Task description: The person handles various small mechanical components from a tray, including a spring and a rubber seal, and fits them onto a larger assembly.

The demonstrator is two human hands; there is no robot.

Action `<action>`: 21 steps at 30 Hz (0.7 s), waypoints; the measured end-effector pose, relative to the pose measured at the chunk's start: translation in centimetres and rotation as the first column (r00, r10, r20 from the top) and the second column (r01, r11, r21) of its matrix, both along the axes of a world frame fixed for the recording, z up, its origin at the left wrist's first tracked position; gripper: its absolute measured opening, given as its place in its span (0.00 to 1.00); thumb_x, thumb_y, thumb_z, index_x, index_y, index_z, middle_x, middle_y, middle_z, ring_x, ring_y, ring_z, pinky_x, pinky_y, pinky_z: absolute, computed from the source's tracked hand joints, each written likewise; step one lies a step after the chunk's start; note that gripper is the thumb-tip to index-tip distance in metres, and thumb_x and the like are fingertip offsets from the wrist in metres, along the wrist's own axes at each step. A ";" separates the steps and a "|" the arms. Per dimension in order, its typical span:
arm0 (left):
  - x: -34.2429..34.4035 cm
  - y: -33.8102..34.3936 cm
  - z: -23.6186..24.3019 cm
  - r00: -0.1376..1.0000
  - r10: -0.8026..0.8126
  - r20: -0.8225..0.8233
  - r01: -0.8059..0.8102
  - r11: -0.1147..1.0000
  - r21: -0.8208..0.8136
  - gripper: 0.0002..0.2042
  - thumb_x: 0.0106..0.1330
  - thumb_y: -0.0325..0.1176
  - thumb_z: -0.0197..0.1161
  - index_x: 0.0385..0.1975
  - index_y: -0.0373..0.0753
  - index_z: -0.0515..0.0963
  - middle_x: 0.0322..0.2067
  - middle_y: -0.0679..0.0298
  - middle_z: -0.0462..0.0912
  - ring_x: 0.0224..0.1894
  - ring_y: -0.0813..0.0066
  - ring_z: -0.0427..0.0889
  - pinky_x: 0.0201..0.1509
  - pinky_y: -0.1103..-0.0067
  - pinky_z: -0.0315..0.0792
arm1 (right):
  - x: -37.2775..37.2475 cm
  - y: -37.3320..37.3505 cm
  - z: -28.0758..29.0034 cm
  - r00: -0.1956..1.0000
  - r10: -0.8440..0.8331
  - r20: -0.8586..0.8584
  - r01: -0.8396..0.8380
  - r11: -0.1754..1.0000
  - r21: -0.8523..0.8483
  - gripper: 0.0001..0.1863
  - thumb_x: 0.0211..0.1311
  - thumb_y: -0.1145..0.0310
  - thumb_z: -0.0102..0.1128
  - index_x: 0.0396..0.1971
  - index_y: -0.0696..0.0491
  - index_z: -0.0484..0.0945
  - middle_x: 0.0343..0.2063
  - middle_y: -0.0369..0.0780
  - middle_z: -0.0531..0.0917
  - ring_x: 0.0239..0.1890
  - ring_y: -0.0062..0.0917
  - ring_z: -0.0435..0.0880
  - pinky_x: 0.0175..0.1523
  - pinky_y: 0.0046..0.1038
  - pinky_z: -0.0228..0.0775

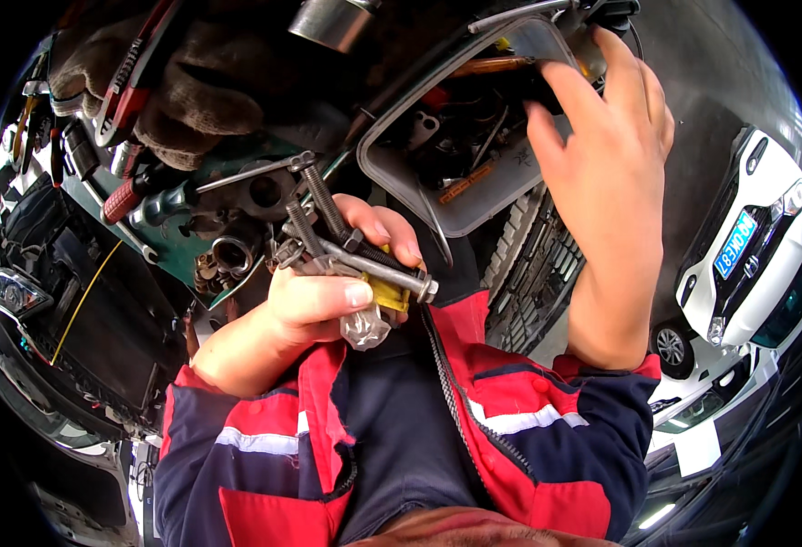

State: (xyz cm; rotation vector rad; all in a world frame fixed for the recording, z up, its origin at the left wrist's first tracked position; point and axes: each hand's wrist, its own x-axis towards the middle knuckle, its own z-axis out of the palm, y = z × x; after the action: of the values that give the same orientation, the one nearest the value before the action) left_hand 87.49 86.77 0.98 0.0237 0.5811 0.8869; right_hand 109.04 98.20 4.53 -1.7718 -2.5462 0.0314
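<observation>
Left hand (323, 287): fingers curled round bolts (378, 266), yellow piece (390, 295). Right hand (612, 150): fingers spread, grasp unclear; grey bin (501, 189) below them. Screwdriver (165, 204) beyond left fingers.

There are two hands (314, 296) (606, 146), at least three bolts (382, 271), one plastic bin (501, 196), one blue number plate (736, 244).

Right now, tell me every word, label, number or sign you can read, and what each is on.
Blue plate on the white car: pale characters; I won't copy them out.
Dark marks on the plastic bin: too small to read.
I can make out no other writing.
</observation>
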 end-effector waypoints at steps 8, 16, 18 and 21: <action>0.1 -0.2 0.1 1.000 0.007 -0.022 -0.008 1.000 -0.021 0.21 0.49 0.30 0.67 0.43 0.41 0.68 0.41 0.53 0.72 0.38 0.49 0.78 0.30 0.68 0.81 | 2.5 -0.2 -2.5 0.965 0.023 -0.263 -0.014 0.999 0.035 0.10 0.46 0.71 0.68 0.32 0.53 0.82 0.45 0.41 0.80 0.49 0.35 0.77 0.54 0.38 0.65; 0.2 -0.2 -0.1 0.999 0.035 0.029 -0.034 0.999 -0.029 0.21 0.50 0.27 0.66 0.45 0.38 0.68 0.43 0.49 0.73 0.39 0.53 0.80 0.37 0.68 0.81 | 2.1 -0.5 -2.7 0.918 -0.098 -0.383 0.081 0.995 -0.060 0.09 0.51 0.72 0.66 0.33 0.57 0.81 0.46 0.44 0.80 0.46 0.37 0.79 0.51 0.32 0.69; 0.2 -0.2 -0.1 0.994 0.071 0.078 -0.069 0.997 -0.030 0.21 0.51 0.24 0.66 0.46 0.36 0.68 0.45 0.46 0.74 0.39 0.58 0.82 0.41 0.69 0.81 | 2.3 -0.9 -2.2 0.878 -0.125 -0.461 0.117 0.992 -0.047 0.08 0.53 0.73 0.65 0.34 0.58 0.81 0.46 0.44 0.80 0.46 0.35 0.79 0.52 0.30 0.68; 0.2 -0.2 -0.2 0.996 0.034 0.080 -0.032 0.999 -0.025 0.21 0.51 0.25 0.66 0.46 0.36 0.69 0.45 0.46 0.74 0.41 0.58 0.82 0.45 0.68 0.80 | 2.8 -1.8 -1.2 0.529 -0.429 -0.732 0.200 0.901 -0.384 0.08 0.57 0.73 0.63 0.35 0.61 0.80 0.49 0.44 0.79 0.48 0.29 0.78 0.52 0.27 0.67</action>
State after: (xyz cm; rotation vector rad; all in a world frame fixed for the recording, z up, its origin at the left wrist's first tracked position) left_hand 87.64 86.58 0.77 -0.0429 0.5185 0.9088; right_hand 111.82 96.38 3.32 -1.6891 -1.5701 0.9659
